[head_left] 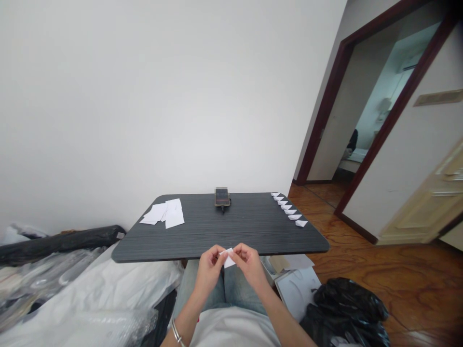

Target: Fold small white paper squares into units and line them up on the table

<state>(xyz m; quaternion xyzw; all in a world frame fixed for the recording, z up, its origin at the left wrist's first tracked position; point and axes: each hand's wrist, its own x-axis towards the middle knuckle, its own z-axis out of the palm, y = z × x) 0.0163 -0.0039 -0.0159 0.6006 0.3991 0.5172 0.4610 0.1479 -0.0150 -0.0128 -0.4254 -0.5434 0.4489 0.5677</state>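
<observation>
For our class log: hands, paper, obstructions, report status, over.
Left hand, right hand: fingers pinching small white paper. Folded pieces at right of table, loose sheets at left. Nothing seen blocking the hands.

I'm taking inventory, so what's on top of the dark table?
Loose white sheets at left, a small dark device at the back, folded white papers along the right. The tabletop covered by the sheets can't be seen.

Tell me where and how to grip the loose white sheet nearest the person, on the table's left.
Probably best pinched by the near right corner of the sheet, coming from the person's side: that corner juts clear of the other sheets. It lies flat on the table, so the edge may need lifting first. Both hands hold a small paper.
</observation>
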